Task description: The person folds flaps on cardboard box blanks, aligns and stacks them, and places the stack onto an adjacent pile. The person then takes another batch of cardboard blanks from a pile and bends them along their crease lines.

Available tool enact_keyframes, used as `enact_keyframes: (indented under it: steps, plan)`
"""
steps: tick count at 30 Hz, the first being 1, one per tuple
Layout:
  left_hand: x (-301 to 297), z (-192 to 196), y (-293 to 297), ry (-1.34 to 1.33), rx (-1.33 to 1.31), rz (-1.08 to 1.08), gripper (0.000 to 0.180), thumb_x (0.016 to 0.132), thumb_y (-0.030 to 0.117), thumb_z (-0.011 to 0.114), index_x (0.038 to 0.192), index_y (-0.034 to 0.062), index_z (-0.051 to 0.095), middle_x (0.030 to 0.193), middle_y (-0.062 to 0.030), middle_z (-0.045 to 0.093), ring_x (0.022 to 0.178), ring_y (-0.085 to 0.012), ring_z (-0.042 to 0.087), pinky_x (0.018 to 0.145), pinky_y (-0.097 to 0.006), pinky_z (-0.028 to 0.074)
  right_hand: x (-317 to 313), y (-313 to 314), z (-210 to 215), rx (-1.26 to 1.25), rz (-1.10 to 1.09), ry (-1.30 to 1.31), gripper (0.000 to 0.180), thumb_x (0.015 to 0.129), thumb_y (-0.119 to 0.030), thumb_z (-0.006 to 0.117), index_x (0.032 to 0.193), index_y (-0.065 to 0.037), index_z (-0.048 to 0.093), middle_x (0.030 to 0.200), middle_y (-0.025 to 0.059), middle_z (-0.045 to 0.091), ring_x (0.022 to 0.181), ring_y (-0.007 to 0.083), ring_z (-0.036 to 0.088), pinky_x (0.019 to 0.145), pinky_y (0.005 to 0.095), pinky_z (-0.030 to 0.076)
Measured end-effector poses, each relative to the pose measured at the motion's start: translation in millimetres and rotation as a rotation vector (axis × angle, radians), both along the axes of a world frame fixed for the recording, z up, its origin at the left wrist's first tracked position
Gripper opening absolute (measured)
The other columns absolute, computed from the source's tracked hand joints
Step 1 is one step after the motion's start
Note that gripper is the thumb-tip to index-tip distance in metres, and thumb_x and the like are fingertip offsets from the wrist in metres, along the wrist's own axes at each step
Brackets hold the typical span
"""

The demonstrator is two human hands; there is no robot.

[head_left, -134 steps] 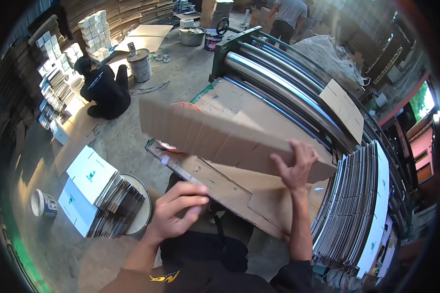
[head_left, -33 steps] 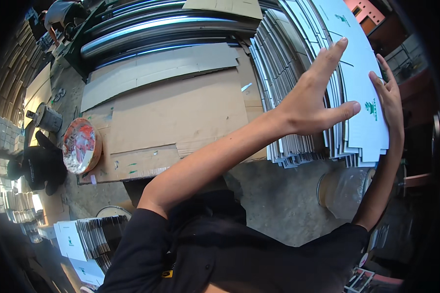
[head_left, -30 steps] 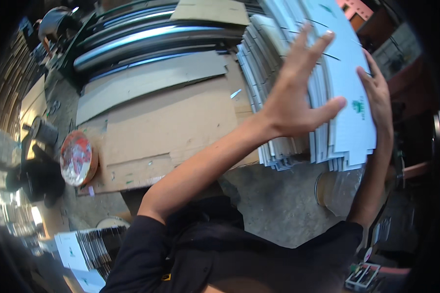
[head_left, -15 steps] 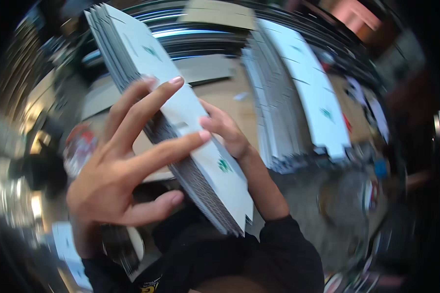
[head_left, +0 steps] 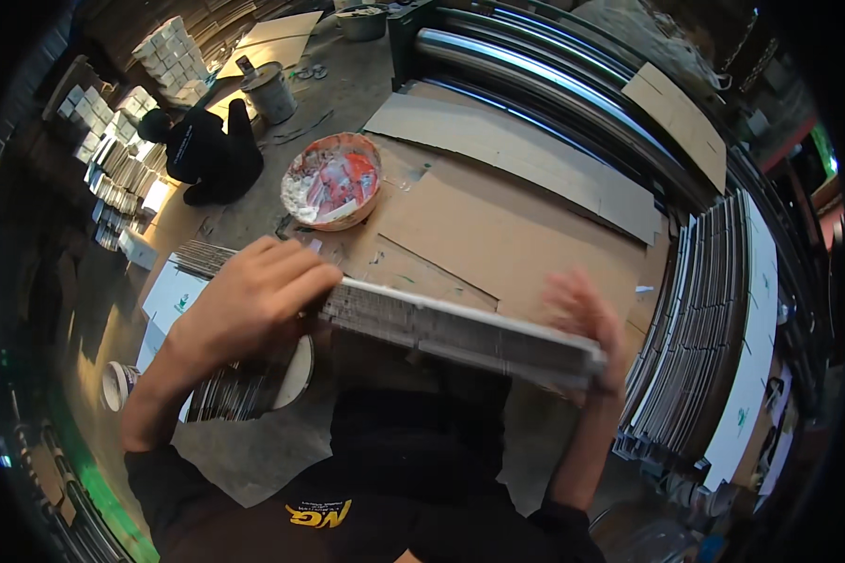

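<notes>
A bundle of flattened cardboard sheets (head_left: 460,335) is held up on edge in front of my chest, its layered grey-brown edges facing me. My left hand (head_left: 268,291) is closed over the bundle's left end, fingers bent across the top and the thumb hidden. At the opposite end is my right hand (head_left: 587,324), its palm side against the sheets. Motion smears its fingers, which rise beyond the edge, so their hold is unclear.
Ahead stands a roller machine (head_left: 535,80) with brown board (head_left: 498,220) before it. A bowl of red and white stuff (head_left: 333,183) sits left of it. Stacked white-faced cartons (head_left: 699,328) stand right, more cartons (head_left: 164,305) left. A person in black (head_left: 211,155) crouches far left.
The bundle has turned from a steep slant, white face up, to nearly level on edge. My left hand went from spread fingers to gripping one end; my right moved to the other end.
</notes>
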State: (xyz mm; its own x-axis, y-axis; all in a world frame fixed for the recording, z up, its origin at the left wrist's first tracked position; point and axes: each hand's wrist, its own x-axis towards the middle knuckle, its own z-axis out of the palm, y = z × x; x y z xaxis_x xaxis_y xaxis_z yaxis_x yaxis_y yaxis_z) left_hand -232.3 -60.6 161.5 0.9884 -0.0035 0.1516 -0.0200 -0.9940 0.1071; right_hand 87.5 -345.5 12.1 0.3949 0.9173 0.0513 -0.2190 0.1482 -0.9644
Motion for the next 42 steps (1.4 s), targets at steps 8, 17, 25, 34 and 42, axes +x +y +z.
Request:
enact_keyframes:
  steps: [8, 17, 25, 34, 42]
  plan:
    - [75.2, -89.6, 18.3, -0.137, 0.009, 0.012, 0.048, 0.08, 0.029, 0.088, 0.115, 0.0068, 0.064, 0.098, -0.0084, 0.066, 0.094, -0.0303, 0.068, 0.086, -0.042, 0.053, -16.3, 12.8, 41.9, 0.0, -0.533, -0.918, 0.083, 0.096, -0.053, 0.072, 0.158, -0.004, 0.048, 0.161, 0.0235, 0.048, 0.145, 0.0378, 0.05, 0.121, 0.0511, 0.037]
    - [61.1, -79.8, 8.7, -0.367, -0.17, 0.238, 0.052, 0.089, 0.031, 0.082, 0.132, 0.0065, 0.067, 0.136, -0.0158, 0.065, 0.128, -0.0335, 0.061, 0.11, -0.045, 0.044, -2.0, 36.6, 6.7, -0.186, -0.653, -0.901, 0.039, 0.09, -0.022, 0.083, 0.121, 0.001, 0.078, 0.152, 0.0242, 0.056, 0.127, 0.037, 0.065, 0.105, 0.0458, 0.053]
    - [16.7, -178.4, 33.7, -1.184, -0.872, 0.822, 0.05, 0.108, 0.02, 0.058, 0.154, 0.0004, 0.049, 0.144, -0.0197, 0.062, 0.135, -0.0282, 0.058, 0.114, -0.041, 0.045, -18.8, 63.7, 4.2, -0.01, -0.681, -0.949, 0.051, 0.084, -0.018, 0.087, 0.132, -0.004, 0.074, 0.156, 0.0241, 0.053, 0.136, 0.0404, 0.058, 0.108, 0.0504, 0.051]
    - [19.5, -182.0, 35.7, -1.195, -0.876, 0.924, 0.022, 0.107, 0.017, 0.062, 0.123, 0.0023, 0.066, 0.11, -0.0049, 0.069, 0.106, -0.0139, 0.062, 0.098, -0.029, 0.046, -1.0, 57.6, 22.2, -0.113, -0.383, -1.16, 0.06, 0.071, -0.001, 0.084, 0.13, -0.01, 0.077, 0.133, 0.0156, 0.064, 0.119, 0.0336, 0.06, 0.102, 0.044, 0.051]
    - [24.2, -172.4, 14.0, -1.146, -0.907, 0.924, 0.013, 0.104, 0.015, 0.067, 0.108, 0.0029, 0.07, 0.101, -0.0033, 0.07, 0.098, -0.0104, 0.06, 0.089, -0.027, 0.047, 19.0, 51.7, 5.3, -0.015, -0.378, -0.988, 0.043, 0.08, -0.001, 0.08, 0.123, -0.002, 0.078, 0.123, 0.0148, 0.062, 0.114, 0.0276, 0.062, 0.093, 0.0371, 0.056]
